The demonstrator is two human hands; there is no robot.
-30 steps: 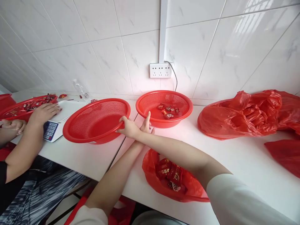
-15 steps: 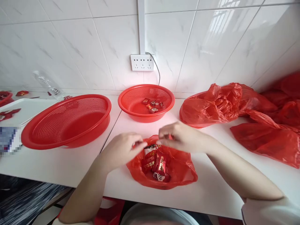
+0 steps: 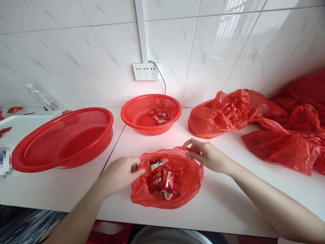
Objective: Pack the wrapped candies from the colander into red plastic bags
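A thin red plastic bag lies on the white table in front of me with its mouth spread wide. Inside it are several shiny wrapped snack packets, mostly red with gold print, one with a white and black patch. My left hand is closed at the bag's left rim, thumb lying over the edge and fingertips partly hidden. At the far right rim, my right hand pinches the plastic between thumb and fingers.
Behind the bag stands a red basket holding several small packets. A larger red basket is at the left, beside a white tray and a clear bottle. Filled red bags line the right side. A socket panel is on the wall.
My hands have moved apart, from over the bag's far side to its left and right rims. The bag's mouth is wider and rounder. The whole view has shifted slightly.
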